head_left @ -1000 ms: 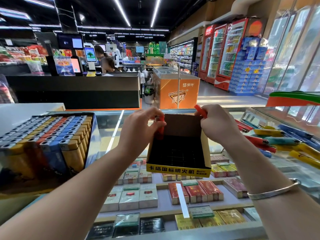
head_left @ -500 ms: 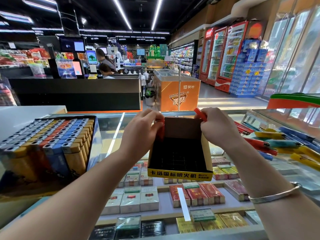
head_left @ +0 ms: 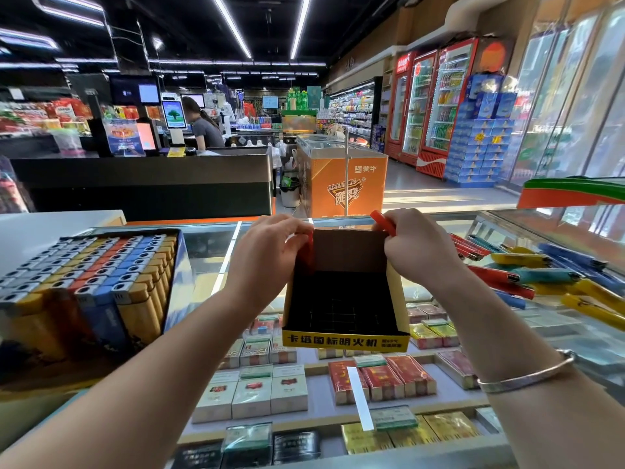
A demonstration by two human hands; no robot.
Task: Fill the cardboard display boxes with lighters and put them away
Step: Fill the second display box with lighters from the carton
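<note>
A: Yellow front strip on the empty display box reads 卡塔国标明火机; smaller print beside it is too small to read.
B: Box position?
A: On the glass counter, between both hands. Left hand pinches a red lighter at the box's rear left corner. Right hand pinches another red lighter at the rear right corner.
B: Other stock?
A: Full box of lighters at left, loose lighters at right. Orange freezer behind shows 蒙牛 and 随变.
</note>
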